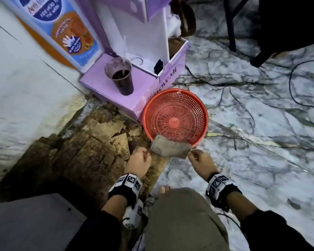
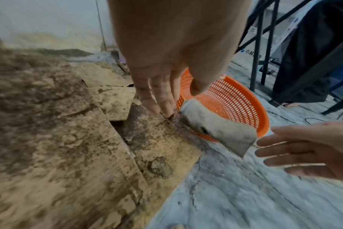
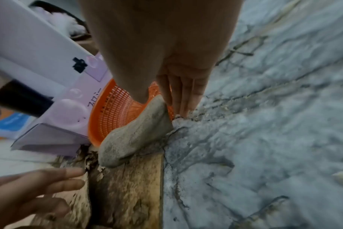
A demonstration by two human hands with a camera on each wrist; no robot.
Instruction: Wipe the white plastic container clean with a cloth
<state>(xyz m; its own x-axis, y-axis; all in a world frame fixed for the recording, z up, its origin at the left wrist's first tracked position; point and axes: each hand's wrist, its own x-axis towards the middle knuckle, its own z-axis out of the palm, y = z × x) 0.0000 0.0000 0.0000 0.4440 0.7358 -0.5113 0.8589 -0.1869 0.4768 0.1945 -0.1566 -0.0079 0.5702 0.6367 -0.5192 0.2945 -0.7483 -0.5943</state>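
— Nearest the camera?
— An olive-clad knee (image 1: 181, 214) at 6 o'clock, bare toes (image 1: 164, 189) just past it, marked wristbands (image 1: 129, 183) on both wrists.

— And the hands?
— Both low over the floor (image 1: 261, 151), both holding nothing. First the left hand (image 1: 139, 161), at 7 o'clock of the basket (image 1: 188, 105): fingers (image 2: 157, 99) straight, pointing down, tips at a cracked brown patch (image 1: 80, 151), just beside the left end of the cloth (image 1: 170, 147). Then the right hand (image 1: 201, 163), at 5 o'clock of the basket: fingers straight and a little spread, thumb apart, just beside the cloth's right end. Touching it or not, impossible to tell.

— The cloth itself?
— Grey, folded into a thick pad, draped over the basket's near rim at 6 o'clock. Part inside, the rest hanging outside toward the floor.

— The basket?
— Red mesh, round, upright on the marble-patterned floor, pressed against a purple box (image 1: 98, 82) at 10 o'clock.

— Further off?
— On the box's flat flap, at 11 o'clock of the basket, a clear cup (image 1: 122, 77), dark liquid in its lower part, walls smeared. Behind that, a blue-and-orange printed carton (image 1: 62, 29). At 2 o'clock, a black cable (image 1: 292, 87) looping over the floor.
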